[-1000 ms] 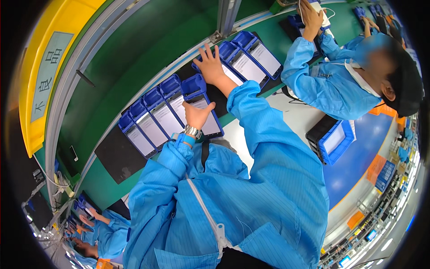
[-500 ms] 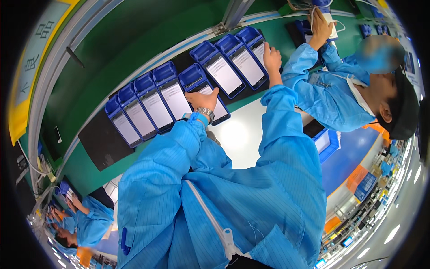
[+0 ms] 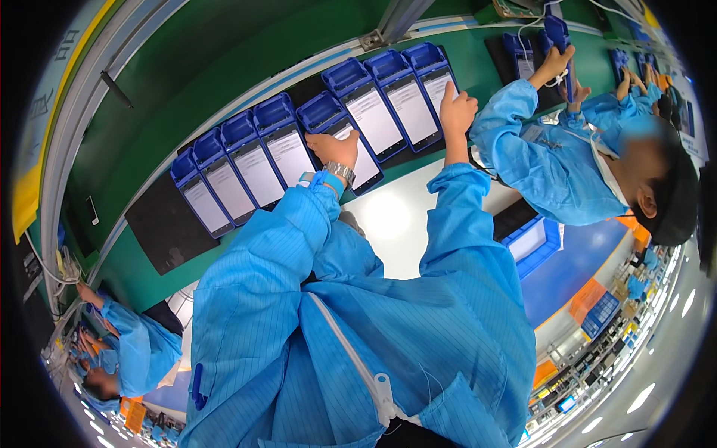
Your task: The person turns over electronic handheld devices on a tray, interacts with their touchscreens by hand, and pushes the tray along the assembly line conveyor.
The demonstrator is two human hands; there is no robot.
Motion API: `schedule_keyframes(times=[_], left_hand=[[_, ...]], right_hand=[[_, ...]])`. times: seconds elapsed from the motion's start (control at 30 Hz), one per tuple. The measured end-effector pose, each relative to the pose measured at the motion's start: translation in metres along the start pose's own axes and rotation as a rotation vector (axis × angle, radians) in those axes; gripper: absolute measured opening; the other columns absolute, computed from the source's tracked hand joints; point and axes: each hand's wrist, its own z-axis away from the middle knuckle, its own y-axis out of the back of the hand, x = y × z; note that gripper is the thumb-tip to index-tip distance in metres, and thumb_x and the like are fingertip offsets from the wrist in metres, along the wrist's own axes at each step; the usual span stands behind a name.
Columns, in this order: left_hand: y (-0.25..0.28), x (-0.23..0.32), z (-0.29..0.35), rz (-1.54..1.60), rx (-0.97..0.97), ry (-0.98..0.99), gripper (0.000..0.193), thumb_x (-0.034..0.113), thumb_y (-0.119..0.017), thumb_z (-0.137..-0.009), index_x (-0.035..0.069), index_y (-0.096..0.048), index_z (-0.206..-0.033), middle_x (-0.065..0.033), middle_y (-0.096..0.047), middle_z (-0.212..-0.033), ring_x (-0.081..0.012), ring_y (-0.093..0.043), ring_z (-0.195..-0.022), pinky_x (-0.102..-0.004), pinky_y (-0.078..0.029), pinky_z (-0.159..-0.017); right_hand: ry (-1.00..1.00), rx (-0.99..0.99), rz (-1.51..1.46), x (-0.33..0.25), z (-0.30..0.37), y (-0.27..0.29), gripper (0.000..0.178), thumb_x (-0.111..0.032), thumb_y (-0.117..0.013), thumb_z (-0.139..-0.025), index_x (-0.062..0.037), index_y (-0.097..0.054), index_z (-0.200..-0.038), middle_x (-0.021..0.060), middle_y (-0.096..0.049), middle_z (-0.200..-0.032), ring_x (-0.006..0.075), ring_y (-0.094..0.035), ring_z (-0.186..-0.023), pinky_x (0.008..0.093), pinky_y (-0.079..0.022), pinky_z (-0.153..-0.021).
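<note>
A row of several blue handheld devices with pale screens lies on a black mat [image 3: 168,231] on the green bench. My left hand [image 3: 334,148], wearing a wristwatch, grips the lower end of one blue device [image 3: 340,138] in the middle of the row. My right hand [image 3: 456,110] rests on the lower edge of the rightmost blue device [image 3: 435,75]. Both my arms are in blue coat sleeves.
A co-worker in a blue coat and dark cap [image 3: 676,209] stands to my right, hands raised on a blue device [image 3: 556,33]. Another person in blue [image 3: 134,347] works at the lower left. A blue tray [image 3: 534,239] sits below the bench. A metal rail [image 3: 82,97] runs behind.
The view has swung, so the row of devices sits more to the right and closer. My right hand moved from the middle devices to the rightmost one. My left hand stays on the middle device.
</note>
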Motion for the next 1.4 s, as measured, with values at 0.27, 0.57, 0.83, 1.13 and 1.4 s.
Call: schedule_keyframes(times=[0.27,0.57,0.83,1.13,1.4], left_hand=[[-0.004,-0.002,-0.015,0.015,0.096,-0.148,0.104,0.034,-0.074,-0.054,-0.021,-0.013,-0.117,-0.0349,-0.033,-0.114,-0.0427,-0.035,-0.109,-0.0395,-0.027,-0.096],[0.003,0.009,-0.029,0.036,0.024,-0.194,0.106,0.031,-0.074,-0.054,-0.019,-0.009,-0.121,-0.0372,-0.032,-0.117,-0.0434,-0.033,-0.112,-0.0391,-0.028,-0.096],[0.025,0.007,-0.019,0.205,-0.179,-0.154,0.107,0.045,-0.067,-0.059,-0.020,-0.010,-0.122,-0.0414,-0.032,-0.115,-0.0455,-0.036,-0.110,-0.0392,-0.032,-0.093],[0.232,-0.151,-0.057,0.271,0.198,-0.305,0.027,0.013,-0.053,-0.077,0.002,-0.056,-0.102,-0.0104,-0.060,-0.097,-0.0211,-0.058,-0.083,-0.0325,-0.044,-0.076],[0.253,-0.289,-0.099,-0.327,0.338,-0.322,0.064,0.015,-0.054,-0.066,0.006,-0.034,-0.126,-0.0235,-0.032,-0.128,-0.0390,-0.030,-0.118,-0.0425,-0.029,-0.094]], right_hand=[[1.127,-0.098,-0.356,-0.162,0.037,-0.019,0.035,-0.034,-0.055,-0.074,-0.0082,-0.058,-0.098,0.0127,-0.056,-0.100,0.0297,-0.048,-0.099,0.0420,-0.032,-0.088],[0.902,-0.361,0.073,-0.173,0.038,-0.036,0.043,-0.048,-0.051,-0.071,-0.0107,-0.066,-0.087,0.0137,-0.055,-0.098,0.0268,-0.047,-0.100,0.0401,-0.033,-0.087],[0.964,0.010,-0.187,-0.164,0.049,-0.018,0.035,-0.033,-0.055,-0.074,-0.0025,-0.061,-0.092,0.0149,-0.054,-0.095,0.0300,-0.048,-0.095,0.0427,-0.032,-0.088],[0.368,-0.712,-0.713,-0.125,0.223,0.021,0.038,-0.017,-0.051,-0.079,0.0041,-0.044,-0.110,0.0207,-0.046,-0.110,0.0331,-0.043,-0.105,0.0359,-0.032,-0.091],[0.147,-0.599,-0.584,-0.136,0.277,-0.004,0.058,-0.028,-0.048,-0.082,0.0115,-0.029,-0.121,0.0281,-0.033,-0.123,0.0379,-0.029,-0.117,0.0394,-0.022,-0.098]])
